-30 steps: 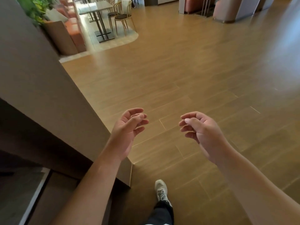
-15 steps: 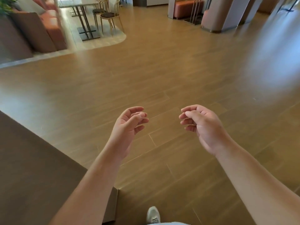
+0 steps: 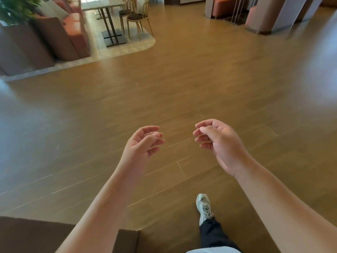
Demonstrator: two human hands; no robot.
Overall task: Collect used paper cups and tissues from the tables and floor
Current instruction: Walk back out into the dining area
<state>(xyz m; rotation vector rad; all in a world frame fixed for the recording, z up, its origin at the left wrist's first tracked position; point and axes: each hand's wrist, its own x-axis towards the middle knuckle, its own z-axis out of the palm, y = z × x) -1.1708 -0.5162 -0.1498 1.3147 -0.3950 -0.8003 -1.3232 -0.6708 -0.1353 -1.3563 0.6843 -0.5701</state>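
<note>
— Reporting nearest first: what do the hands carry?

— Nothing. The left hand point(image 3: 144, 143) and right hand point(image 3: 218, 141) hover apart at centre frame, fingers loosely curled, both empty. A shoe point(image 3: 204, 207) steps at five o'clock on the wooden floor point(image 3: 182, 84).

— Any cups or tissues sighted?

— None visible; the floor shows no litter. I judge collection not yet begun here.

— And farther off?

— At eleven o'clock stands a desk point(image 3: 102, 3) with chairs point(image 3: 138, 17); its top is cropped and glared, so contents cannot be told. The brown surface point(image 3: 36, 234) at seven o'clock is cut off.
</note>
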